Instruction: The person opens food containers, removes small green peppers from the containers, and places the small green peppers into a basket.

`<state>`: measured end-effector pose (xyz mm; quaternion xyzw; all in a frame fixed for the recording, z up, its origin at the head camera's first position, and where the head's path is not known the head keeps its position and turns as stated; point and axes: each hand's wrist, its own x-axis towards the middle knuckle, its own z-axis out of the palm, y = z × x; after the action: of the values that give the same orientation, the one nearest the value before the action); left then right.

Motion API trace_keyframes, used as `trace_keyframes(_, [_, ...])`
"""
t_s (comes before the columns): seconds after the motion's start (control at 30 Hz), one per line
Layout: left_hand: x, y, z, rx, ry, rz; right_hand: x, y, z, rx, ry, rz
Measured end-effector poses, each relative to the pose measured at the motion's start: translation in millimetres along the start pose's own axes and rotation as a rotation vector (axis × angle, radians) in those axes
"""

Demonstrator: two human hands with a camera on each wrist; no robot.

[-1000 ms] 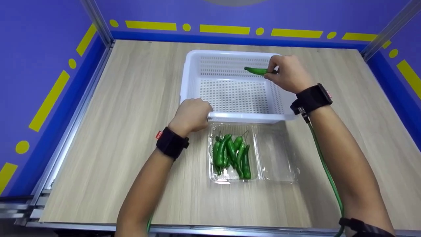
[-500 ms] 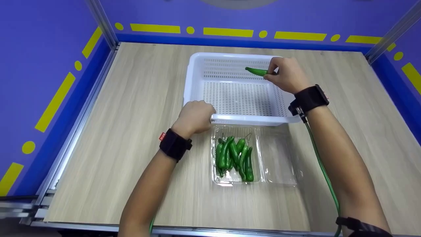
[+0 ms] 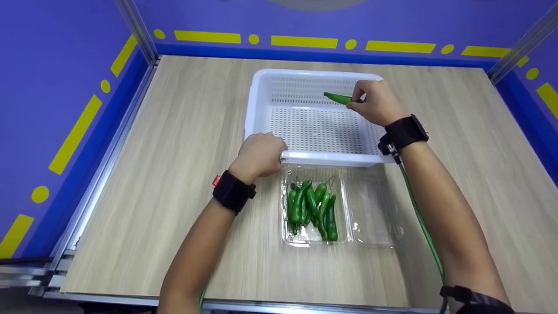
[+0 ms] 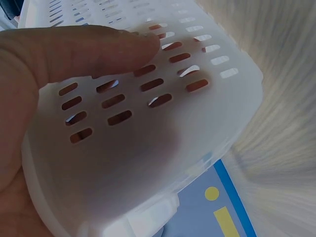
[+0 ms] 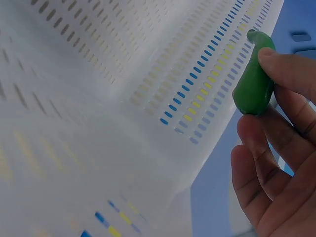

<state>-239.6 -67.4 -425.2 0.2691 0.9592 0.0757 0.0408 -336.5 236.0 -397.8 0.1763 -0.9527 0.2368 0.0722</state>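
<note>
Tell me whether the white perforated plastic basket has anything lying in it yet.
Empty: the white perforated plastic basket shows a bare floor; the right hand holds one green pepper above it.

Both forearms bare, no sleeves. Left hand: black wrist strap behind it, small red tag on strap's outer edge. Right hand: broader black wrist strap behind it, dark fitting on strap's inner side. Green cable runs from that fitting along forearm to second black band near elbow. Hands bare, ungloved.

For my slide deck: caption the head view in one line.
Right hand holds a green chili pepper above a white perforated plastic basket; left hand grips its rim.
</note>
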Motion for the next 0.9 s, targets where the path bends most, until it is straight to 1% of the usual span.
trace_keyframes(0.17, [1.2,-0.5,2.2,-0.008,-0.012,-0.004,-0.2,2.4,6.0,-0.003,-0.02,0.044])
trace_keyframes(0.3, [1.0,-0.4,2.0,-0.012,-0.028,-0.013,-0.4,2.2,9.4,-0.016,-0.027,0.052])
trace_keyframes(0.53, [0.2,0.2,0.2,-0.016,-0.007,-0.002,-1.4,2.7,10.4,-0.043,-0.007,0.075])
trace_keyframes(0.9, [0.5,-0.8,1.6,-0.026,-0.019,-0.01,0.8,2.1,13.6,-0.102,-0.021,0.103])
